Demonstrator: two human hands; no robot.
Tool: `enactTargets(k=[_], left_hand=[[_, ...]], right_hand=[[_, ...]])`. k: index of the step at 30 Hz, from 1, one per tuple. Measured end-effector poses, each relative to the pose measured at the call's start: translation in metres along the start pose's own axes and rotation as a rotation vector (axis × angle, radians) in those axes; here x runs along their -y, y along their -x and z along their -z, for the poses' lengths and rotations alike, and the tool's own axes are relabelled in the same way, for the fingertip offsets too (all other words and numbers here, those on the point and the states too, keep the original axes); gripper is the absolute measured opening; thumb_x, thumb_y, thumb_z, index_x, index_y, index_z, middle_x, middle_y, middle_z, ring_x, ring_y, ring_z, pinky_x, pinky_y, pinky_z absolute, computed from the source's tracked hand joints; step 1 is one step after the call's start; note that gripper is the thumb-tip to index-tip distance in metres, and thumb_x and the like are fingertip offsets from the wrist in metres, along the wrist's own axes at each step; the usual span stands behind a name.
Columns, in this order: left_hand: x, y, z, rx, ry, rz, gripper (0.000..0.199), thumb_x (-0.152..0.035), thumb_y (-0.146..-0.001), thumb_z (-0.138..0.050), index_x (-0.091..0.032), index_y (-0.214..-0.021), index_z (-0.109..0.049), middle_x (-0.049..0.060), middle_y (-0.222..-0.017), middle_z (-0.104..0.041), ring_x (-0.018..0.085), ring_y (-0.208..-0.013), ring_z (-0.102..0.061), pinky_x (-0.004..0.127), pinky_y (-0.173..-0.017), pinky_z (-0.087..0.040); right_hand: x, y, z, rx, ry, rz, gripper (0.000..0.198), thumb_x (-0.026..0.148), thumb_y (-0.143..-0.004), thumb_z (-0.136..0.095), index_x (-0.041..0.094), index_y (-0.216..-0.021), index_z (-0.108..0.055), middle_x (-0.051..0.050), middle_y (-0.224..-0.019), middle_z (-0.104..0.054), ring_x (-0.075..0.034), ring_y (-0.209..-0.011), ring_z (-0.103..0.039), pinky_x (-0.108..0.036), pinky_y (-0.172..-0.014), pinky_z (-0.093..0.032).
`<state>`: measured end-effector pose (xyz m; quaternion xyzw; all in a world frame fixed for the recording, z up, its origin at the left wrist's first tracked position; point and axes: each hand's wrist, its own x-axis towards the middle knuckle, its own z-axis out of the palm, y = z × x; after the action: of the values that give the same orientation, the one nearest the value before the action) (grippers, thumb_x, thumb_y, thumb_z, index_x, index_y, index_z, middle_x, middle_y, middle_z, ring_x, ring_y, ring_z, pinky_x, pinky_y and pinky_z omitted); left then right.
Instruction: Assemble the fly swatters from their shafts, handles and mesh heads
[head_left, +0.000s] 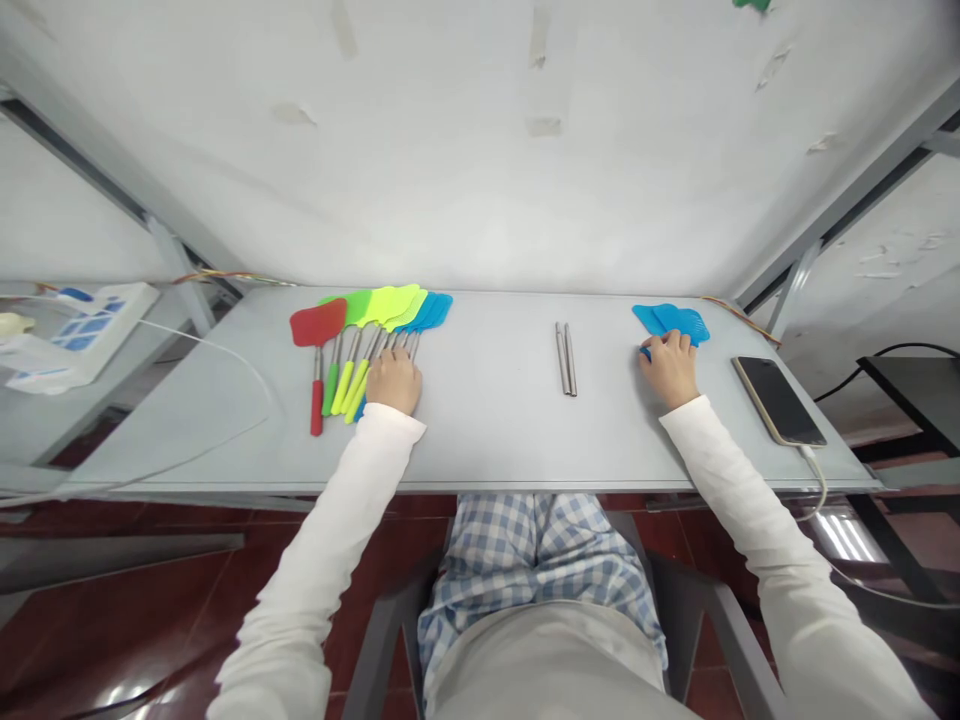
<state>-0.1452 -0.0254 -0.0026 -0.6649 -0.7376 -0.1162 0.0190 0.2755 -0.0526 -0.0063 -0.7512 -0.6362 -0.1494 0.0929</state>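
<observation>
The left hand (395,380) is covering some handles of fanned swatters (388,304) at left on the tabletop (487,410); the right hand (670,370) is touching blue paddles (675,318) at far right. I cannot tell whether either hand's fingers (674,344) are pinching anything.

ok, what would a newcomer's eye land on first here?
The fan of red, green, yellow and blue fly swatters on the left of the gray table, the left hand over its right part. Next, the blue swatter heads at the right, with the right hand at their near edge, and two metal rods side by side between the hands.
</observation>
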Motion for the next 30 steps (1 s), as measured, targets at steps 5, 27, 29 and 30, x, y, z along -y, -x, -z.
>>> enactTargets(k=[5,27,29,30], left_hand=[[-0.017,0.018,-0.001,0.014,0.036,-0.109,0.026,-0.018,-0.082,-0.044,-0.012,-0.104,-0.057,0.015,-0.103,-0.06,0.028,-0.103,-0.059,0.038,-0.088,-0.047],[-0.099,0.012,0.005,-0.155,0.243,-0.519,0.04,-0.034,-0.096,-0.035,-0.021,-0.129,-0.055,0.013,-0.109,-0.058,0.024,-0.093,-0.059,0.032,-0.077,-0.042],[-0.11,0.007,-0.001,-0.136,0.224,-0.529,0.043,-0.042,-0.097,-0.031,-0.025,-0.127,-0.057,0.012,-0.105,-0.059,0.021,-0.084,-0.06,0.029,-0.068,-0.041],[-0.115,0.004,-0.004,-0.125,0.207,-0.543,0.043,-0.043,-0.098,-0.029,-0.026,-0.126,-0.057,0.011,-0.104,-0.06,0.019,-0.081,-0.06,0.028,-0.065,-0.039]], right_hand=[[0.021,-0.001,0.004,-0.039,-0.168,0.033,0.038,0.034,-0.091,-0.04,0.011,-0.112,-0.06,-0.021,-0.116,-0.049,-0.034,-0.107,-0.044,-0.048,-0.088,-0.034],[0.083,-0.045,0.022,0.336,-1.706,-0.151,0.032,0.046,-0.068,-0.064,0.021,-0.087,-0.056,0.002,-0.071,-0.054,-0.012,-0.061,-0.052,-0.025,-0.05,-0.043],[0.081,-0.045,0.023,0.322,-1.683,-0.146,0.034,0.048,-0.069,-0.063,0.022,-0.089,-0.055,0.002,-0.073,-0.055,-0.013,-0.064,-0.053,-0.026,-0.052,-0.044],[0.08,-0.044,0.023,0.314,-1.673,-0.146,0.036,0.049,-0.069,-0.062,0.022,-0.092,-0.055,0.001,-0.074,-0.056,-0.014,-0.065,-0.053,-0.027,-0.053,-0.044]])
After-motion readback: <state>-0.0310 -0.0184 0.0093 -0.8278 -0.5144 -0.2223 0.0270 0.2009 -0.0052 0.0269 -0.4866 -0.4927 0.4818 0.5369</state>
